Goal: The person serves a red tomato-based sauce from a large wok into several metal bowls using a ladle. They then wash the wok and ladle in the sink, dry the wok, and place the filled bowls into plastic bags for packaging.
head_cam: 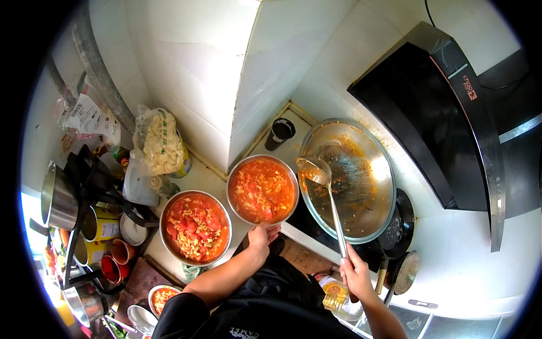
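Observation:
My left hand (pixel 263 238) grips the near rim of a metal bowl (pixel 262 189) filled with tomato and egg. My right hand (pixel 356 272) is closed round the handle of a metal ladle (pixel 336 207). The ladle's wet bowl hangs over the left rim of a wide metal wok-like basin (pixel 360 212), whose inside is smeared with orange sauce and scraps. Left of the held bowl, a second metal bowl (pixel 195 227) of tomato and egg stands on the white counter (pixel 237 245).
A dark cup (pixel 280 133) stands in the counter corner. The range hood (pixel 423 118) juts out at right. A black pan (pixel 397 229) and a skimmer (pixel 407 273) lie beyond the basin. At left are a rack (pixel 123 203) and a bag of pale food pieces (pixel 159 142).

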Available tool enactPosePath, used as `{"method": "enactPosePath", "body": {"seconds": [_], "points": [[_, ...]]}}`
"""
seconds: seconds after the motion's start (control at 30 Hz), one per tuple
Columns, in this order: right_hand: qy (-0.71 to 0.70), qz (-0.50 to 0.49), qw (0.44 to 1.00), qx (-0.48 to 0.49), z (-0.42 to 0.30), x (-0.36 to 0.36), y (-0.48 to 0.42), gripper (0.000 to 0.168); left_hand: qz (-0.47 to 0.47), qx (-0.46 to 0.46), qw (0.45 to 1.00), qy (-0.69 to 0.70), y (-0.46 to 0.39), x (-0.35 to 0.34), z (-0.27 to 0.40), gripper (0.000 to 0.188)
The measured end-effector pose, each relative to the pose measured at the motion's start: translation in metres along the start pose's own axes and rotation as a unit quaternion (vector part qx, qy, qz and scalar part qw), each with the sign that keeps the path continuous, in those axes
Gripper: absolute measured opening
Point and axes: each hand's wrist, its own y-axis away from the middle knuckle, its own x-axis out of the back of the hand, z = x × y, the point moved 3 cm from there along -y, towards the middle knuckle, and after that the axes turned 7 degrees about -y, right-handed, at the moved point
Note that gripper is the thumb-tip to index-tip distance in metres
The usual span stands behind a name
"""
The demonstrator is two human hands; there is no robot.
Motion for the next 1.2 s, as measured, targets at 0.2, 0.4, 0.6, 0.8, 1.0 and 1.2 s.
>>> {"method": "enactPosePath", "body": {"seconds": [0.2, 0.4, 0.6, 0.8, 1.0, 1.2], "points": [[0.026, 0.0, 0.999, -0.026, 0.024, -0.008, 0.044, 0.058, -0.004, 0.003, 0.999, 0.033, -0.001, -0.01, -0.002, 0.028], [0.025, -0.059, 0.997, -0.031, 0.023, -0.025, 0.056, 0.057, 0.052, -0.038, 0.993, 0.098, -0.007, 0.008, -0.008, 0.02], [0.11, -0.077, 0.986, 0.095, 0.025, -0.033, 0.049, 0.06, 0.064, -0.07, 0.993, 0.073, 0.004, 0.033, -0.003, 0.018], [0.116, -0.078, 0.985, 0.103, -0.001, -0.044, 0.052, 0.057, 0.075, -0.088, 0.991, 0.063, 0.008, 0.033, 0.0, 0.02], [0.102, -0.055, 0.986, 0.123, 0.029, -0.042, 0.048, 0.057, 0.067, -0.101, 0.992, 0.039, 0.003, 0.045, 0.008, 0.02], [-0.008, -0.075, 0.992, 0.099, 0.049, -0.042, 0.042, 0.057, 0.1, -0.12, 0.988, 0.016, 0.011, 0.059, 0.009, 0.021]]}}
